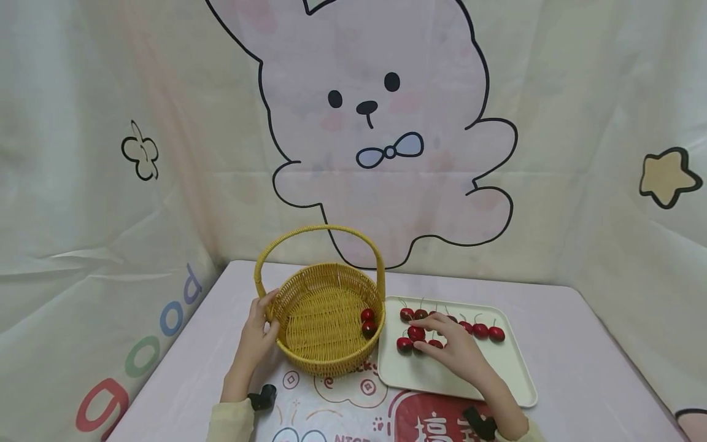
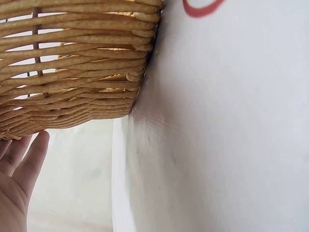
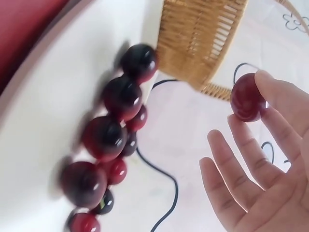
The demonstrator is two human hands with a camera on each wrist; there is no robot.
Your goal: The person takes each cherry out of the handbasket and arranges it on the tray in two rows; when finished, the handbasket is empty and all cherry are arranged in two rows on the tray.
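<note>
My left hand (image 1: pixel 258 329) rests against the left side of a yellow woven basket (image 1: pixel 309 362) with a tall hoop handle. In the left wrist view, its fairly straight fingers (image 2: pixel 36 157) touch the basket's outer wall (image 2: pixel 82 72). Over the cream tray (image 1: pixel 447 382), my right hand (image 1: pixel 455 348) pinches a dark red cherry (image 3: pixel 247 97) between thumb and fingertips, the other fingers spread. Several cherries (image 1: pixel 480 331) with stems lie in rows on that tray, some partly hidden by the right hand. Two cherries (image 1: pixel 368 323) sit inside the basket at its right wall.
The tray stands just right of the basket on a pale tabletop (image 1: pixel 574 356) with printed drawings and a red patch (image 1: pixel 431 417) at the front. Behind hangs a cloth backdrop (image 1: pixel 375 202) with a cartoon animal. Each wrist wears a small black device (image 1: pixel 263 398).
</note>
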